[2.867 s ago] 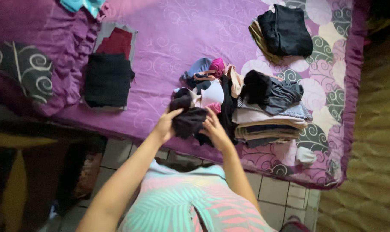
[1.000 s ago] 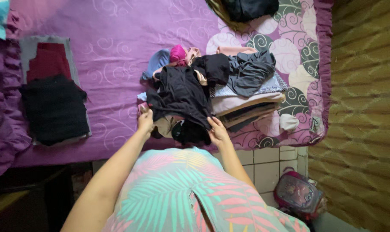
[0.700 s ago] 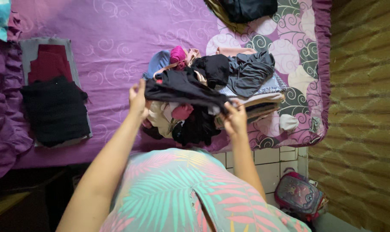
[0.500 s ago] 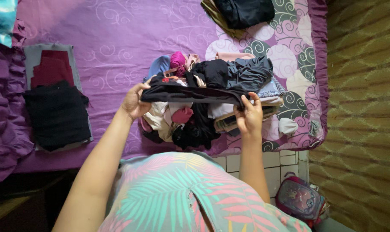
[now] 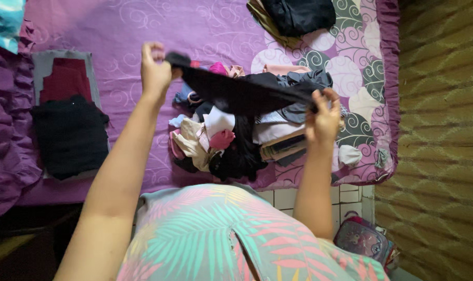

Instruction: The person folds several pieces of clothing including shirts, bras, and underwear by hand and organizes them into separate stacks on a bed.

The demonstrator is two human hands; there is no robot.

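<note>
My left hand (image 5: pixel 154 70) is raised at about ten o'clock, fist closed on one end of a black garment (image 5: pixel 247 93); my right hand (image 5: pixel 324 120), lower at about three o'clock, pinches the other end, so the cloth hangs stretched and slanted between them above the bed (image 5: pixel 142 26). Both arms reach out from my leaf-print top (image 5: pixel 221 239). The bed wears a purple sheet with swirls. Pale floor tiles (image 5: pixel 325 195) show beside it at five o'clock, next to a yellowish quilted cover (image 5: pixel 439 156). Under the garment lies a loose heap (image 5: pixel 215 143) of clothes, touching a folded stack (image 5: pixel 283 143). Well apart at nine o'clock sits a black folded pile (image 5: pixel 70 135) with a maroon piece (image 5: pixel 64 80) behind it; dark clothes (image 5: pixel 293 15) lie at twelve o'clock, a bag (image 5: pixel 361 239) on the floor.
</note>
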